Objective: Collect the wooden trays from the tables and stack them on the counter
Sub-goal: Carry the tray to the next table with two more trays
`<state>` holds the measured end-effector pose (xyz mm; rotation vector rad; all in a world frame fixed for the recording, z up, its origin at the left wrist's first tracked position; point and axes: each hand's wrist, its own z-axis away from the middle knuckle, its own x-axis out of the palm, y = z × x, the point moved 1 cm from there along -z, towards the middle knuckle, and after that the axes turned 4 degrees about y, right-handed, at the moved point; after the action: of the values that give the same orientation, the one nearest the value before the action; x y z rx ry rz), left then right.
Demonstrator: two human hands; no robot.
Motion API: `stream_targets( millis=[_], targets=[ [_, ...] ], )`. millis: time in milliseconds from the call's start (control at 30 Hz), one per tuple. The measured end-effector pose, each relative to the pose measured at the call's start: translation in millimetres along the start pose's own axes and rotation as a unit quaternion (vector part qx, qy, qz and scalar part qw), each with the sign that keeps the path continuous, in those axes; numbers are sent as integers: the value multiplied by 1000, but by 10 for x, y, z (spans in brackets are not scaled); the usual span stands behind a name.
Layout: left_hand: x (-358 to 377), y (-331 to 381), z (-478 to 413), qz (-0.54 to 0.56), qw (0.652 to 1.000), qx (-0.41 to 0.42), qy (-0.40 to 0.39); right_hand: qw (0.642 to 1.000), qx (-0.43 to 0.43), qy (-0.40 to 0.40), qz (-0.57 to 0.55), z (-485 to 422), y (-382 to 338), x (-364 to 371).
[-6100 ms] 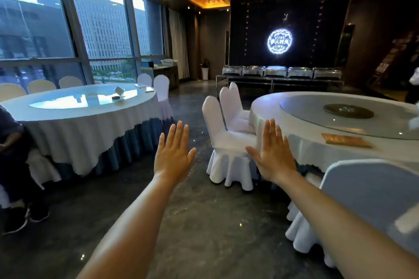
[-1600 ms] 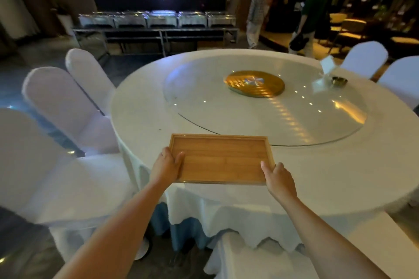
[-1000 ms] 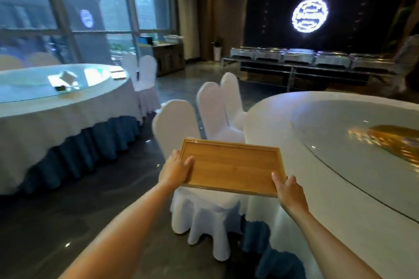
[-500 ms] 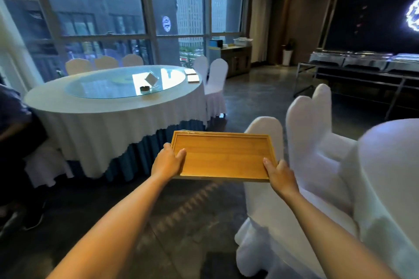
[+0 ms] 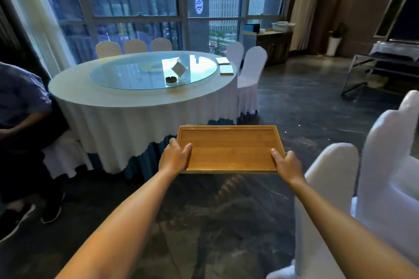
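I hold a rectangular wooden tray (image 5: 229, 148) level in the air in front of me, above the dark floor. My left hand (image 5: 174, 156) grips its left short edge and my right hand (image 5: 286, 163) grips its right short edge, thumbs on top. Two more flat trays (image 5: 224, 65) lie side by side on the far right edge of the round table (image 5: 127, 99) ahead. A wooden counter (image 5: 272, 46) stands by the window at the back right.
White-covered chairs (image 5: 376, 188) stand close on my right, and two more (image 5: 248, 75) at the round table. A seated person (image 5: 20, 124) is at the left. A glass turntable (image 5: 152, 70) carries an ashtray and a card stand. A metal buffet stand (image 5: 385, 61) is far right.
I have turned left with the tray held in both hands; the window-side table is now straight ahead and nearer, and the table where I picked up the tray has left the view.
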<state>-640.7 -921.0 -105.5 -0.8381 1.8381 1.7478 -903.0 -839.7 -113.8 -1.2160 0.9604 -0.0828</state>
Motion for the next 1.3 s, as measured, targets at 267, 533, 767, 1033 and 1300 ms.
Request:
stream_targets(
  millis=[267,533,767,1033,1300],
  targets=[
    [709,477,-2079,9,1000,-7,-13,999,-2,-4,-34,-2106,-538,751],
    [1397,1151,-3878,15,1000,10,-23,999,19,9,-36,-3934,-986,1141],
    [2291,1361,-5434,3,998,5,-55,998,55,13,-13,-5408,-1037,1775],
    [3264,1896,-7605,-13,998,14,-62,997,65,36,-23,-7597,-1497,2460],
    [4088,2621,-9117,3,997,4,-71,996,72,49,-23,-9410,-1720,2603]
  ],
)
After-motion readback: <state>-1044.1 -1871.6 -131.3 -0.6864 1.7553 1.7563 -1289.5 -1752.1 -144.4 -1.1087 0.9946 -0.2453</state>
